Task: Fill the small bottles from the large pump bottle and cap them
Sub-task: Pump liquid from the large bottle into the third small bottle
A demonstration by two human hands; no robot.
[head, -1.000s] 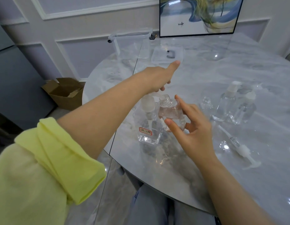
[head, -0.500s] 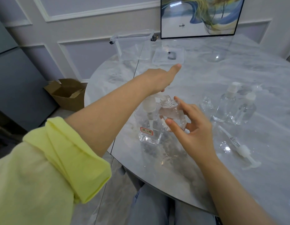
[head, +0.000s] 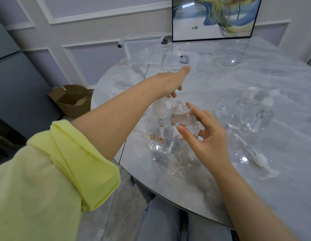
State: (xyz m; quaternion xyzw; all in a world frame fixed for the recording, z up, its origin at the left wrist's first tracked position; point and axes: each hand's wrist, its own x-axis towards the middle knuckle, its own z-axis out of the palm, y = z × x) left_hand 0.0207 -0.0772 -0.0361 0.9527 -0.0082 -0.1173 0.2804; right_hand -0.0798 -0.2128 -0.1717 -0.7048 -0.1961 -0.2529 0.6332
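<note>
The large clear pump bottle (head: 160, 136), with a red-framed label, stands near the table's front edge. My left hand (head: 170, 82) lies over its white pump head (head: 159, 109), fingers pointing down onto it and thumb stretched out. My right hand (head: 207, 134) grips a small uncapped bottle (head: 184, 119) between thumb and fingers. It is held tilted, with its mouth right beside the pump's nozzle. A loose white pump cap with its tube (head: 259, 159) lies on the table to the right.
To the right stand an open small bottle (head: 220, 110) and two capped bottles (head: 241, 112) (head: 260, 117). A clear container (head: 142, 47) and its lid (head: 180, 60) sit at the back by a framed picture (head: 213, 18). A cardboard box (head: 71, 100) is on the floor at left.
</note>
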